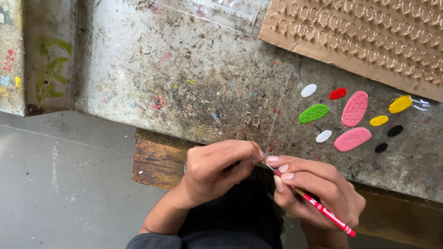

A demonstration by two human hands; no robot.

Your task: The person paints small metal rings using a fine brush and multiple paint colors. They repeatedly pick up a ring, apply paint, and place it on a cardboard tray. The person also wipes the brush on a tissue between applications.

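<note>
Closest to the camera, the right hand grips a thin red paintbrush pencil-fashion, fingers closed on its shaft, so the tip meets whatever the left hand offers. The left hand's fingertips are pinched together on something too small to make out, held up just above the table edge, probably to steady it against the brush. Just beyond, two small metal loops lie on the stained worktop, near the hands. To the right, blobs of paint in pink, green, white, red, yellow and black sit within easy brush reach. Farther off, a cardboard sheet carries rows of similar loops, and a clear plastic bag lies at the far edge. Nothing blocks the hands.
</note>
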